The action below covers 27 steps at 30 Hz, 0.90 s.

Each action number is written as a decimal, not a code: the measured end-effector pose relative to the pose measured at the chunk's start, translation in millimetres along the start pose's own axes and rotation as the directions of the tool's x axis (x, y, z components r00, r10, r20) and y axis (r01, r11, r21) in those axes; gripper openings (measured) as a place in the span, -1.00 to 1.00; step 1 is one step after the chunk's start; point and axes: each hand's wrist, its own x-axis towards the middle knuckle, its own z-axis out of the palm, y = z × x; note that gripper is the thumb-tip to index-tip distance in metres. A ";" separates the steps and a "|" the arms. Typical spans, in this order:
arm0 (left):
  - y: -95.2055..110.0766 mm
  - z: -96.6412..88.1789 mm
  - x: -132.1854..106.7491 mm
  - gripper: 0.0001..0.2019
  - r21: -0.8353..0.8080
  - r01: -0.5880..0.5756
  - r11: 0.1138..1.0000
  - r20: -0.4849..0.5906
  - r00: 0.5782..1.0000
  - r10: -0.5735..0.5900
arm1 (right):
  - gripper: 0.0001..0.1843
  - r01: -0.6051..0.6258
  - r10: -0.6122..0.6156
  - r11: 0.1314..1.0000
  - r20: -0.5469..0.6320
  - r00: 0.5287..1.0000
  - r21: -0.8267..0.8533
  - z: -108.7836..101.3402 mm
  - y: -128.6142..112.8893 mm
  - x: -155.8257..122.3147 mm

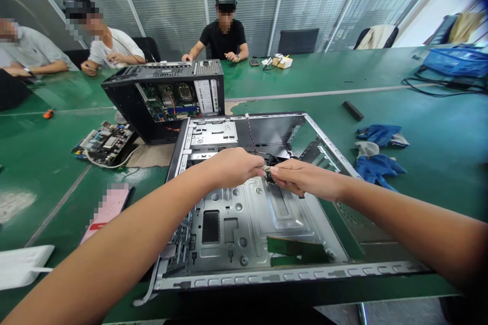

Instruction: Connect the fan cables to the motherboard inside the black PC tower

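Note:
An open metal computer case [244,203] lies on its side in front of me, its bare inner plate facing up. Over its middle, my left hand [237,166] is closed, pinching one end of a short, pale twisted cable [266,168]. My right hand [303,176] grips the other end, its fingers pressed together. Beneath and behind the right hand is a black part [272,160], mostly hidden, so I cannot tell what it is. A thin dark red and black wire [250,134] with a white plug stands up just behind my hands.
A second computer case [125,106] with its motherboard showing stands behind, left. Beside it lies a loose circuit board [107,142]. Blue gloves [377,165] and a black block [353,110] are at the right, a blue basket [457,61] farther back. Several people sit across the green table [404,106].

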 end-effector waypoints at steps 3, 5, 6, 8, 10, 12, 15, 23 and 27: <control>-1.0 -1.3 -0.5 -0.72 -0.054 -0.024 0.998 -0.032 0.999 0.022 | -0.51 0.068 -0.083 0.989 -0.113 0.990 -0.132 0.8 1.0 1.4; -2.6 -1.3 -0.2 -0.73 -0.121 -0.080 0.989 -0.051 0.996 0.075 | -0.53 0.113 -0.174 0.949 -0.192 0.966 -0.293 1.9 0.4 1.6; -3.5 -1.0 0.2 -0.73 -0.152 -0.108 0.982 -0.059 0.993 0.100 | -0.55 0.117 -0.211 0.921 -0.224 0.951 -0.372 2.6 -0.1 1.4; -5.1 0.0 1.1 -0.72 -0.190 -0.139 0.972 -0.073 0.989 0.127 | -0.64 0.103 -0.264 0.862 -0.266 0.927 -0.497 3.7 -1.0 0.5; -6.4 1.3 2.2 -0.71 -0.197 -0.147 0.969 -0.088 0.987 0.132 | -0.69 0.098 -0.308 0.809 -0.275 0.911 -0.580 4.4 -1.3 -0.2; -6.8 1.9 3.1 -0.71 -0.188 -0.148 0.971 -0.099 0.986 0.132 | -0.68 0.112 -0.356 0.759 -0.266 0.896 -0.641 4.8 -0.8 -0.1; -5.6 1.5 3.7 -0.72 -0.166 -0.134 0.977 -0.086 0.989 0.121 | -0.63 0.123 -0.403 0.716 -0.263 0.877 -0.687 5.1 0.2 0.8; -5.4 4.1 4.8 -0.71 -0.093 -0.066 0.993 -0.074 0.995 0.059 | -0.53 0.117 -0.236 0.882 -0.214 0.948 -0.456 4.2 -6.5 1.6; -6.1 6.4 4.8 -0.71 -0.062 -0.051 0.997 -0.081 0.996 0.046 | -0.55 0.095 -0.121 0.977 -0.129 0.984 -0.190 2.5 -3.2 1.6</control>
